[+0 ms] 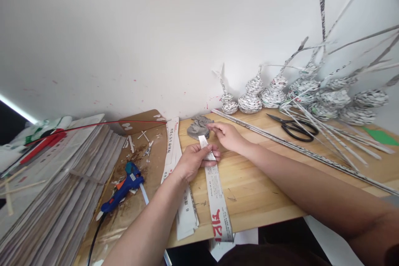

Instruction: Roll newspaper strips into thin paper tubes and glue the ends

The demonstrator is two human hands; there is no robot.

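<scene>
My left hand (pixel 197 160) is closed on the upper part of a long newspaper strip (pixel 214 189), thumb on top and fingers underneath. From there the strip runs toward me, printed with small black text and large red characters, and its lower end reaches the table's front edge. My right hand (pixel 228 134) is just beyond the strip's top end, its fingers stretched left to the edge of a crumpled grey cloth (pixel 199 126). Fingertips and cloth look to be in contact, but no grip shows. A stack of cut newspaper strips (pixel 172 145) lies left of my left hand.
A blue hot glue gun (pixel 124 187) rests on stained cardboard (pixel 152 143) at left, beside a tall newspaper pile (pixel 93 145). Long paper rods (pixel 280 143) cross the right side, near black scissors (pixel 296 129). Several woven paper gourds (pixel 251 95) stand along the wall.
</scene>
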